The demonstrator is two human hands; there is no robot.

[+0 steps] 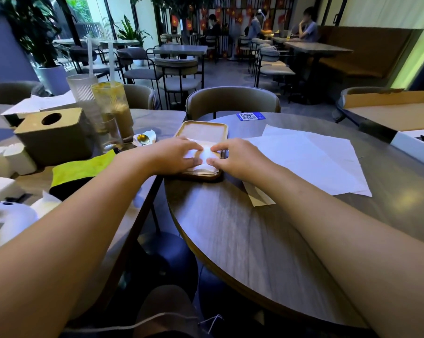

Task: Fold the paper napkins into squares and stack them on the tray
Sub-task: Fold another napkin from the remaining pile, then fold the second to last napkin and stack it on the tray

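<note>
**Soft paper, light touch**

I see both hands on the folded napkin point(207, 154) atop the stack in the tray point(181, 129): the left hand point(174, 154) and right hand point(233, 157) lie nearly flat, fingers pressing, thumbs at its near edge. I judge the paper weightless, limp and easily torn or shifted, so it is best held by corners and smoothed gently. Unfolded sheets point(311, 159) wait just right. The table point(242, 230) is smooth wood-grain; behind it is a dim café with chairs.
</note>
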